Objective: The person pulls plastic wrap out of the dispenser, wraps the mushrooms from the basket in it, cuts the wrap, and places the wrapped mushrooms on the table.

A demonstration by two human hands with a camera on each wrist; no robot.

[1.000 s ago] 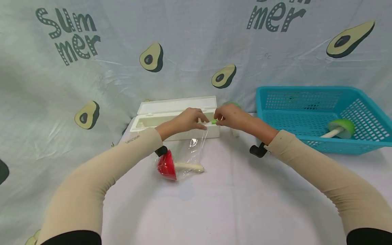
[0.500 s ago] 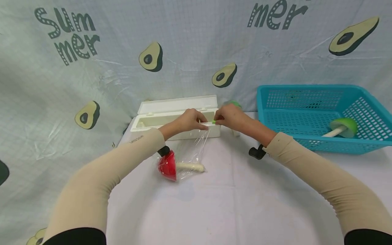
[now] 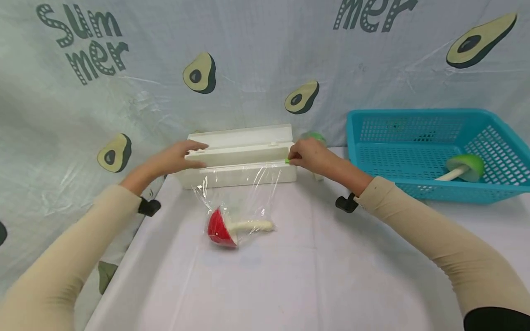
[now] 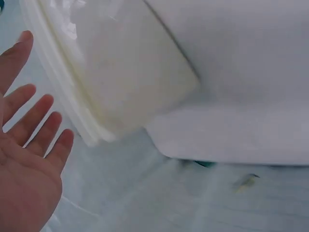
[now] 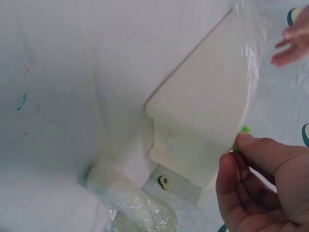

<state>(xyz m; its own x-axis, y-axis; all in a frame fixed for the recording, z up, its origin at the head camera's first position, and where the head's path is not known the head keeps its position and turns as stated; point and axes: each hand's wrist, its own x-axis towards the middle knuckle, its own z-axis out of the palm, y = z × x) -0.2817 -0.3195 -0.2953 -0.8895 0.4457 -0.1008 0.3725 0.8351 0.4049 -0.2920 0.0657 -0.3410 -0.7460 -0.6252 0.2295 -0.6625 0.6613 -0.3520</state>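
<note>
A long white cling film dispenser [image 3: 186, 178] stands near the back of the table, its lid [image 3: 244, 136] raised. Clear film [image 3: 248, 195] hangs over its front and reaches down to a toy mushroom [image 3: 219, 229] with a red cap and pale stem, lying on its side under the film. At the dispenser's right end my right hand [image 3: 308, 154] pinches a small green slide cutter [image 5: 245, 129] between thumb and fingers. My left hand [image 3: 177, 157] is at the left end, fingers spread and holding nothing; its palm shows in the left wrist view.
A blue plastic basket [image 3: 414, 189] stands at the right, with a green-capped toy mushroom [image 3: 468, 166] in it. Behind my right hand lies another green-capped mushroom [image 5: 125, 198], wrapped in film. A printed avocado cloth [image 3: 248, 55] rises behind the table.
My left hand has left the right part of the dispenser's front edge and moved to its left end, fingers opening. The right hand stays at the slide cutter. The red mushroom has shifted slightly.
</note>
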